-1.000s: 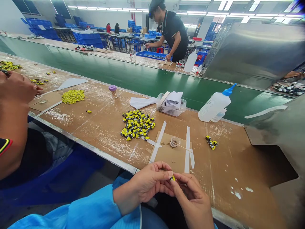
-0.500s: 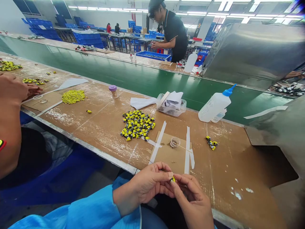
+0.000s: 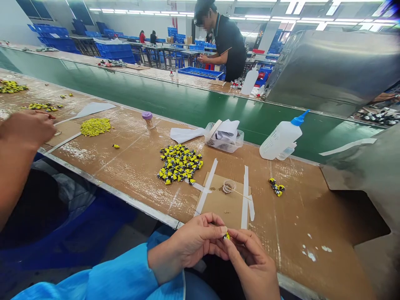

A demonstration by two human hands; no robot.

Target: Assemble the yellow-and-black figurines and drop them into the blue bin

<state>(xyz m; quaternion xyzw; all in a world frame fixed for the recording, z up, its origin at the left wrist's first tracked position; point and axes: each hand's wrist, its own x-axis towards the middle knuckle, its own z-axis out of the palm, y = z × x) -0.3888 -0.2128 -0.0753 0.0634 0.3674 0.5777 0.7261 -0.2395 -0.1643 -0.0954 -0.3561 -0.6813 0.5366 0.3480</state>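
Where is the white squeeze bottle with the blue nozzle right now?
Head view, right of centre: the squeeze bottle lies tilted at the bench's far edge, beside the green conveyor belt, just right of the clear tub of white paper.

Two squeeze bottles [image 3: 279, 141] [image 3: 250, 81], one purple-capped vial [image 3: 148, 119], one clear tub [image 3: 224, 141], one pinched piece [image 3: 226, 236]

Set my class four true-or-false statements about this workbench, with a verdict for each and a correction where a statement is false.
1. The left hand and right hand pinch one small yellow piece between their fingertips. True.
2. The pile of yellow-and-black pieces lies inside a blue crate. False: it lies loose on the brown worktop.
3. The squeeze bottle has a red nozzle. False: the nozzle is blue.
4. The clear tub holds white paper. True.
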